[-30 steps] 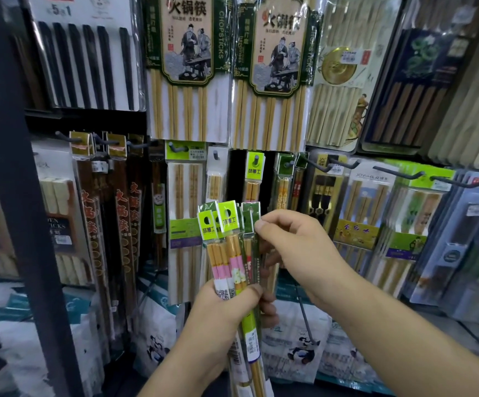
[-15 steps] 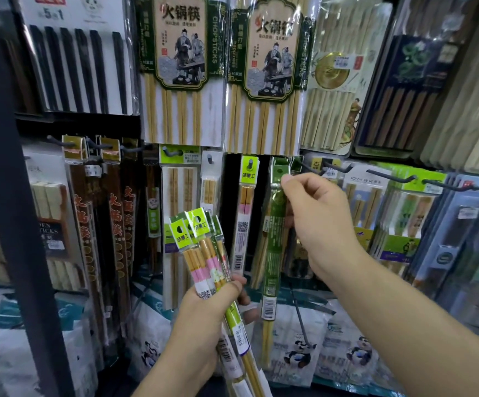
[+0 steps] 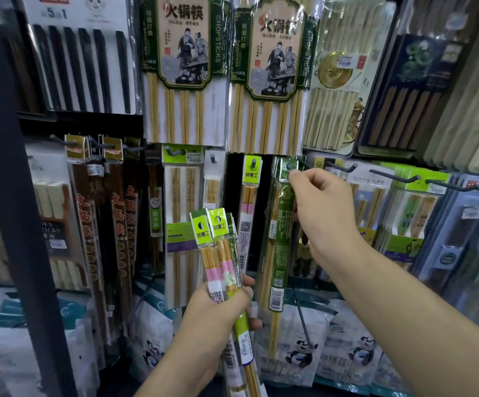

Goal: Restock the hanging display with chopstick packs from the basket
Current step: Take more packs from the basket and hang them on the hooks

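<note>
Head view: the left hand (image 3: 218, 308) grips a bundle of packs (image 3: 215, 247), fingers curled round its middle and thumb across the front. The bundle stands slightly tilted, with its lime headers above the fist and its lower ends cut off by the bottom edge. Two headers show clearly; others are tucked behind, so the count is hard to make out.

The right hand (image 3: 324, 210) is up and to the right of the left. Its thumb and forefinger pinch the header of a green pack (image 3: 281, 239). That pack hangs straight down beside the right wrist, its tips ending just right of the left knuckles. Whether its hole sits on a peg cannot be told, because the fingertips and header cover that spot. More green headers sit stacked just behind it.

Between the hands a single lime pack (image 3: 249, 196) hangs on its own peg, its lower end hidden behind the bundle. Right of the right hand, peg ends (image 3: 344, 168) stick out over blurred packs. Above both hands hang big packs (image 3: 184, 67), their tops cut off. Below the hands lie panda bags (image 3: 301, 351), soft and dim. Left of the left hand a dark post (image 3: 12, 196) hides part of the display.
</note>
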`<state>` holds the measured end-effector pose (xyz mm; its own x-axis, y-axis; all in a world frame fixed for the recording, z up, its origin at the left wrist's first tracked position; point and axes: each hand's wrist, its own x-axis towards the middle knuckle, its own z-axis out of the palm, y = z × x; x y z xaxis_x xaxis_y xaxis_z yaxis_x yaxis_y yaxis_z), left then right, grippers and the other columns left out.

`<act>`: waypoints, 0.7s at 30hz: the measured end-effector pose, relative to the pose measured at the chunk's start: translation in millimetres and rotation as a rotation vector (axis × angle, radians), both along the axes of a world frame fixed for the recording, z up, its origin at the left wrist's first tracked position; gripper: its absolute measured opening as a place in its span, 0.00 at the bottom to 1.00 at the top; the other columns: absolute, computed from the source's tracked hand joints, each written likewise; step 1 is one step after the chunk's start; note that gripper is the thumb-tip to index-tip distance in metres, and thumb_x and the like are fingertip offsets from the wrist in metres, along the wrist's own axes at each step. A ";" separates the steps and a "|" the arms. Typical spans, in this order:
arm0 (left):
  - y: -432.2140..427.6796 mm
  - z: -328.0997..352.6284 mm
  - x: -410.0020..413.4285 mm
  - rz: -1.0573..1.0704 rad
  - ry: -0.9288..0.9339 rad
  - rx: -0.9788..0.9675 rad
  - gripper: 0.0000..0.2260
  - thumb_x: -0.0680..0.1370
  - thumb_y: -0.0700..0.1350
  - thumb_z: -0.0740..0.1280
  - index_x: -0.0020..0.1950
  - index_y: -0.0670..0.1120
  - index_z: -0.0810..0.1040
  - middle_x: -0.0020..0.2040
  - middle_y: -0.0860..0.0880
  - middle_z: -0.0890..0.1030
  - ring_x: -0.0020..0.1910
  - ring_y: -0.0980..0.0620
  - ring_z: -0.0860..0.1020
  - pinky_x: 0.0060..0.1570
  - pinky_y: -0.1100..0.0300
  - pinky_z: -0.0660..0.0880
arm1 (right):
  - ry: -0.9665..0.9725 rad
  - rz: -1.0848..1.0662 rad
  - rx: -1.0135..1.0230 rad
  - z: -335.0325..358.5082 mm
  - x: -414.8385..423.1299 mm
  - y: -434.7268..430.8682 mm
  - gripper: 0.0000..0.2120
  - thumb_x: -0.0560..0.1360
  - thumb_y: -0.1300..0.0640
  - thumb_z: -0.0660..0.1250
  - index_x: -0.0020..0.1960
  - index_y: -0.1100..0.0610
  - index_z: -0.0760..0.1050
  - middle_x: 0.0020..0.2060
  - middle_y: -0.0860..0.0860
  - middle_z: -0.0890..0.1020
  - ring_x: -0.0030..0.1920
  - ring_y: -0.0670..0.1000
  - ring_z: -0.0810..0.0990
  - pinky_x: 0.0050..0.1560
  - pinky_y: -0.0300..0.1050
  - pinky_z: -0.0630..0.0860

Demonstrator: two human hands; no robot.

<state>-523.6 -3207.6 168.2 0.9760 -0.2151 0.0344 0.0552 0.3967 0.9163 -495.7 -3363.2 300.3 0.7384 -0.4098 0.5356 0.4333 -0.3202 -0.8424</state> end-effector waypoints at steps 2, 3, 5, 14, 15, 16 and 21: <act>0.3 0.5 -0.4 0.004 -0.002 0.006 0.04 0.80 0.34 0.69 0.54 0.39 0.81 0.32 0.42 0.77 0.30 0.43 0.79 0.35 0.54 0.80 | 0.000 0.000 0.005 -1.0 1.1 -0.4 0.18 0.81 0.56 0.66 0.42 0.70 0.70 0.28 0.50 0.66 0.33 0.49 0.66 0.38 0.36 0.73; 0.5 0.4 -0.3 0.008 -0.004 0.008 0.05 0.80 0.34 0.69 0.55 0.39 0.80 0.32 0.42 0.77 0.30 0.43 0.79 0.34 0.55 0.79 | 0.001 -0.001 0.003 -1.3 1.7 -0.5 0.17 0.81 0.56 0.66 0.43 0.70 0.71 0.29 0.51 0.66 0.33 0.49 0.66 0.39 0.37 0.73; 0.9 0.7 -0.4 0.016 -0.006 0.014 0.06 0.79 0.35 0.69 0.56 0.39 0.80 0.33 0.42 0.78 0.30 0.43 0.79 0.33 0.56 0.79 | 0.009 -0.007 -0.009 -1.7 4.1 -0.7 0.17 0.81 0.56 0.66 0.43 0.70 0.71 0.29 0.52 0.67 0.33 0.50 0.66 0.43 0.40 0.73; 3.9 2.9 -2.5 0.018 -0.027 0.018 0.08 0.78 0.41 0.73 0.55 0.39 0.79 0.35 0.42 0.82 0.34 0.42 0.83 0.36 0.55 0.80 | 0.154 -0.089 -0.042 -15.3 8.6 -5.2 0.18 0.80 0.45 0.68 0.42 0.60 0.74 0.30 0.49 0.74 0.33 0.48 0.73 0.41 0.44 0.71; 3.9 3.2 -2.5 0.016 -0.029 0.011 0.09 0.78 0.41 0.73 0.54 0.39 0.78 0.35 0.42 0.82 0.35 0.42 0.84 0.36 0.56 0.80 | 0.157 -0.090 -0.057 -19.0 3.4 -4.8 0.18 0.80 0.44 0.68 0.41 0.58 0.73 0.29 0.47 0.73 0.31 0.46 0.73 0.39 0.43 0.71; 3.8 3.5 -2.5 0.014 -0.028 0.002 0.09 0.78 0.40 0.73 0.54 0.38 0.78 0.35 0.42 0.82 0.35 0.43 0.84 0.36 0.56 0.81 | 0.172 -0.063 -0.091 -22.9 -2.5 -2.9 0.17 0.79 0.44 0.68 0.41 0.56 0.74 0.26 0.44 0.73 0.28 0.44 0.73 0.37 0.41 0.71; 2.3 4.5 -4.0 -0.005 -0.066 -0.028 0.04 0.78 0.37 0.73 0.51 0.39 0.81 0.36 0.41 0.83 0.36 0.46 0.84 0.37 0.53 0.82 | 0.355 0.298 -0.317 -40.8 -21.9 19.3 0.08 0.81 0.47 0.67 0.47 0.47 0.83 0.39 0.41 0.85 0.38 0.41 0.82 0.39 0.37 0.76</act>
<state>-527.6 -3205.3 172.8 0.9703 -0.2180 0.1051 -0.0034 0.4220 0.9066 -517.6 -3344.0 259.5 0.9551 -0.0156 0.2960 0.2510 -0.4884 -0.8357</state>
